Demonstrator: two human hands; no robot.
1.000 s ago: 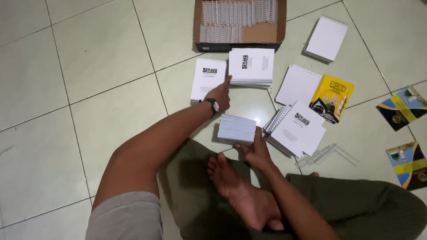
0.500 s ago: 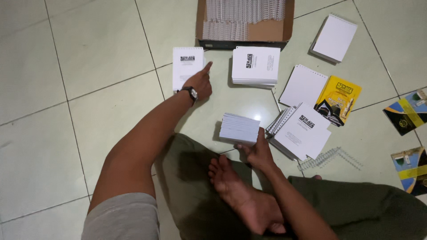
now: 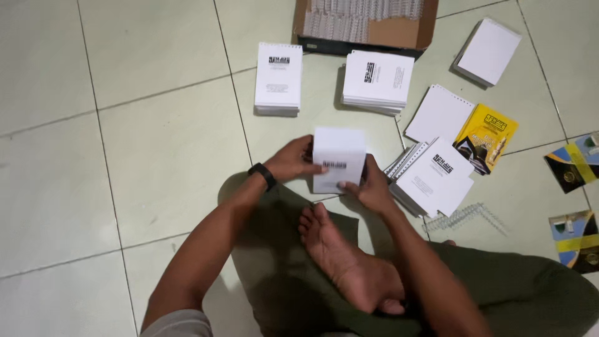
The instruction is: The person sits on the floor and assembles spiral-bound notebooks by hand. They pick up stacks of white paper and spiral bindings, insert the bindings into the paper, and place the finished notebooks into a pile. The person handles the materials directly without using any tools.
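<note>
Left hand back on paper stack, two hands gripping

cardboard box cropped at top, booklet print blurred

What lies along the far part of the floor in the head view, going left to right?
White booklet stack → open cardboard box of wire coils → blank white pad. The second printed stack sits below the box, so I leave it out.

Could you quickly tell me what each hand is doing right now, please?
Left hand: closed on the left edge of the white paper stack.
Right hand: closed on the same stack's lower right edge.
</note>
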